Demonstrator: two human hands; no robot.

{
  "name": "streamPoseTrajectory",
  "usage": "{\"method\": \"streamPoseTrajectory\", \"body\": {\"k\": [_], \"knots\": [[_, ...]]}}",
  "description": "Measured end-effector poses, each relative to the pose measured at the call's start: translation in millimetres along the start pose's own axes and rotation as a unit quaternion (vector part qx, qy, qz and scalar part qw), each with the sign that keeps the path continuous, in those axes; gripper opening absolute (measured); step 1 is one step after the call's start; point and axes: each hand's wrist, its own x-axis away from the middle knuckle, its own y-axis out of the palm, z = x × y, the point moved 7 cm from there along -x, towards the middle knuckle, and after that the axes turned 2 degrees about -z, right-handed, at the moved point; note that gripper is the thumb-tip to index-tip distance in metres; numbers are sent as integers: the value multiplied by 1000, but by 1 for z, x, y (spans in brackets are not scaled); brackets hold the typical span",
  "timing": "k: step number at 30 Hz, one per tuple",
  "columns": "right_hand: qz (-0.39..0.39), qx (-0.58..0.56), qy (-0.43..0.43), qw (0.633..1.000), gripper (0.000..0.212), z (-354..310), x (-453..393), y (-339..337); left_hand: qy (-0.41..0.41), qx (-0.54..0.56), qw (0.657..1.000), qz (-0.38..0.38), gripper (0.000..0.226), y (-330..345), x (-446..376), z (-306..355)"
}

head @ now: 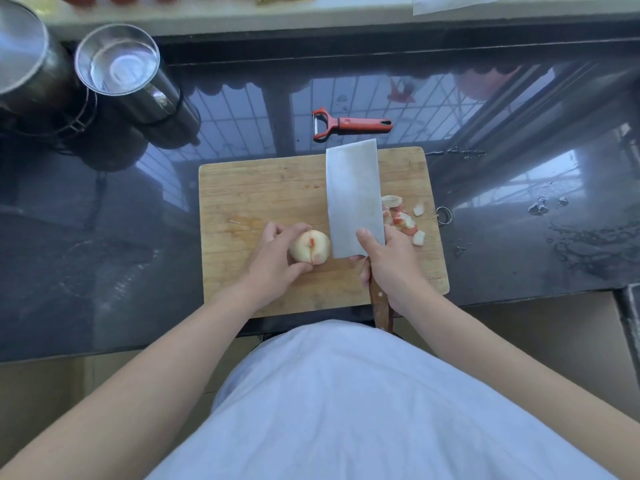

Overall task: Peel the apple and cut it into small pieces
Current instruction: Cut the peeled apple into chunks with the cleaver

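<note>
While your left hand curls its fingers and thumb around the pale, mostly peeled apple, the fruit sits on the rectangular light wooden cutting board, with a small patch of red skin showing beside a groove down its near face. Your fingertips wrap over the far side of the apple and your thumb presses its near side. Just to the right of those fingers, your right hand grips the brown wooden handle of the broad rectangular steel cleaver, thumb laid on the flat of the blade and the other fingers curled around the handle underneath. The blade stands close beside the apple's right side; whether it touches the fruit cannot be told. Beyond your right knuckles, a small heap of cut apple pieces and red-and-white peel scraps lies on the board's right part. Past the blade's far tip, off the board, the red-handled Y-shaped peeler rests on the glossy black stone counter, handle pointing right. Far to the left of your left hand stand two round stainless steel containers, the nearer one open and shiny inside. No brand, label or readable writing shows on any of these things.
</note>
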Motion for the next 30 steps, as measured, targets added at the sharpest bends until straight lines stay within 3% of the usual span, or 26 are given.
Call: {"method": "streamPoseTrajectory", "body": {"k": [5,9,18,30], "knots": [[19,-15,-24,999,15,-6,0,10,-8,75,997,30,59,7,4,0],[42,10,-43,998,15,-11,1,6,-13,62,995,77,51,9,14,5],[52,27,-33,998,14,5,0,10,-85,131,985,74,50,17,16,2],[63,6,-37,997,12,5,5,11,-115,83,985,98,53,23,22,10]]}}
